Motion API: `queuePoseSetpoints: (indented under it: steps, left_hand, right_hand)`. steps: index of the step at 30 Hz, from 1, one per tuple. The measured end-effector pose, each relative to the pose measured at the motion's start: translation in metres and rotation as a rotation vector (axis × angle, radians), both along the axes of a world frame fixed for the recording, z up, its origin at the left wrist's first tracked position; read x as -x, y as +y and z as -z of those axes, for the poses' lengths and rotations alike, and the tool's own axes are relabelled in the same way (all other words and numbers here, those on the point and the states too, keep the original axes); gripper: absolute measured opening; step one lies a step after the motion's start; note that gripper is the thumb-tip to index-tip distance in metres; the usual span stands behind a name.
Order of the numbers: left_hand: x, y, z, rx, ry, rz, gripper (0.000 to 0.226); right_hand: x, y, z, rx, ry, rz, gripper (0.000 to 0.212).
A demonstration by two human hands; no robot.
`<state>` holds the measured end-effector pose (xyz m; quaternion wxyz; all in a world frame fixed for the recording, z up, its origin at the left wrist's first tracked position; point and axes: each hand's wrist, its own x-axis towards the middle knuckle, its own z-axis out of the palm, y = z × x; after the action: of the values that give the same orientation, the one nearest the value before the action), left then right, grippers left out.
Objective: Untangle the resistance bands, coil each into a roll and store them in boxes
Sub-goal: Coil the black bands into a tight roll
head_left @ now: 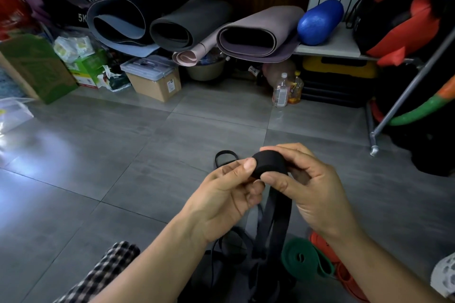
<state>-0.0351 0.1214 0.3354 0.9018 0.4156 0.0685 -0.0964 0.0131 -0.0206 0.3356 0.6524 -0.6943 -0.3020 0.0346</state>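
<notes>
Both hands pinch a half-wound black rubber band roll point(270, 163): left hand point(227, 198) at its 8 o'clock, right hand point(311, 188) at 4 o'clock, its loose tail hanging toward 6 o'clock.

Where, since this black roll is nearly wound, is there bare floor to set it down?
The grey floor is bare ahead of the black roll, between the lidded box, the bottles and the rack foot; also at left, beside the plastic bag. Crowded: under the roll, where loose black bands, the green band and the orange band lie.
</notes>
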Motion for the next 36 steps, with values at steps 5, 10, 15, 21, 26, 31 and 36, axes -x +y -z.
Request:
queuePoseSetpoints:
  steps: [5, 10, 15, 21, 26, 31, 36]
  left_hand:
    - [-0.002, -0.001, 0.0, -0.041, 0.003, 0.049, 0.028]
    - [-0.005, -0.007, -0.004, -0.747, -0.037, -0.118, 0.036]
    - [-0.007, -0.011, -0.006, -0.639, 0.02, -0.224, 0.013]
    - [-0.007, -0.006, -0.011, -0.196, 0.095, -0.098, 0.026]
    - [-0.007, -0.005, -0.007, -0.428, 0.065, -0.127, 0.024]
    - [-0.012, 0.008, -0.01, -0.949, -0.25, -0.12, 0.027]
    - [-0.011, 0.008, -0.015, -0.538, -0.208, -0.201, 0.021]
  right_hand:
    - [-0.004, -0.007, -0.01, 0.199, -0.186, 0.091, 0.023]
    - [-0.007, -0.008, -0.006, 0.638, -0.506, 0.185, 0.02]
    - [-0.009, -0.002, -0.002, 0.58, -0.432, 0.121, 0.04]
    - [-0.008, -0.002, -0.005, 0.232, -0.131, 0.1, 0.035]
    - [-0.014, -0.01, -0.013, 0.466, -0.223, 0.127, 0.023]
    - [-0.015, -0.012, -0.015, 0.606, -0.235, 0.076, 0.019]
    - [-0.016, -0.009, -0.009, 0.152, 0.101, -0.01, 0.025]
